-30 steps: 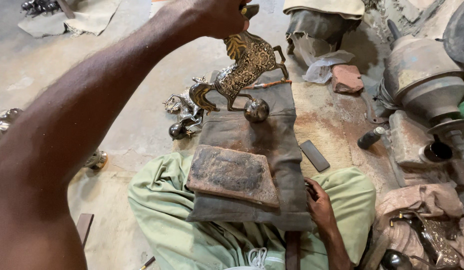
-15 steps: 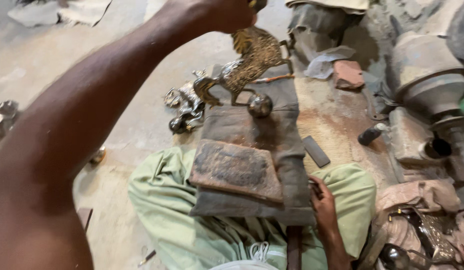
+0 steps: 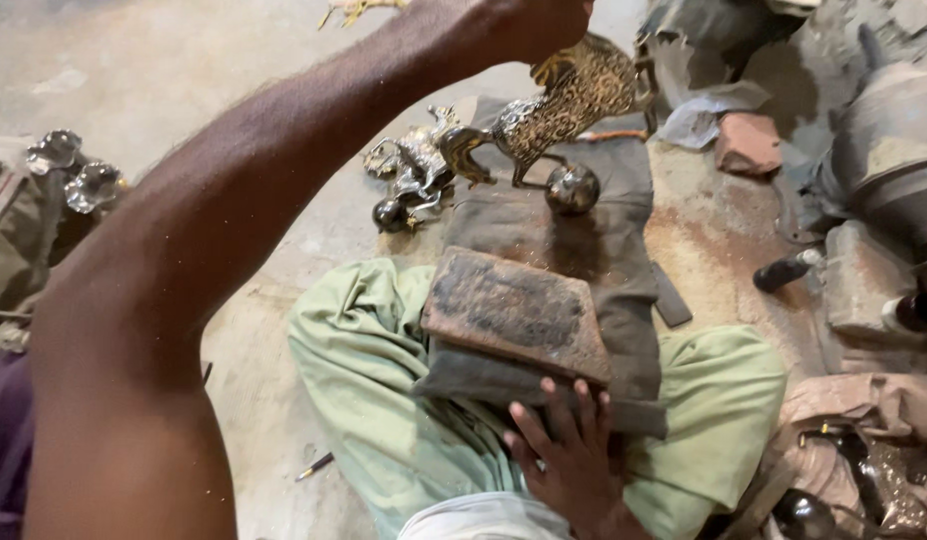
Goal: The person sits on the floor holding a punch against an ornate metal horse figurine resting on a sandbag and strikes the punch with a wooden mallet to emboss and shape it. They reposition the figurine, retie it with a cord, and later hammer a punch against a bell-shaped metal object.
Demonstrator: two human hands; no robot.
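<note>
My left hand (image 3: 529, 22) is raised far out ahead of me, closed around the upper part of a brass horse figure (image 3: 569, 100); the top edge of the view cuts off my fingers, so I think the hold is on its back or neck but cannot be sure. The horse hangs below that grip, tilted, its legs reaching down toward a dark metal ball (image 3: 572, 188) on the grey cloth (image 3: 604, 250) beneath.

My right hand (image 3: 569, 460) is close to my body, fingers spread flat and holding nothing, pressing the near edge of the rusty flat block (image 3: 514, 312) that lies on the cloth across my green-clad lap (image 3: 384, 400).

The risks I see: the horse looks heavy and ornate, and one hand high on it leaves the low end free to swing. If it slips, it falls onto the ball or the block, which could dent the patterned surface or bend a leg. To the left of the hanging horse a silvery figure (image 3: 414, 170) lies on the floor, near enough to be struck. The block overhangs my thigh; if my right palm eases, it could slide off toward me.
</note>
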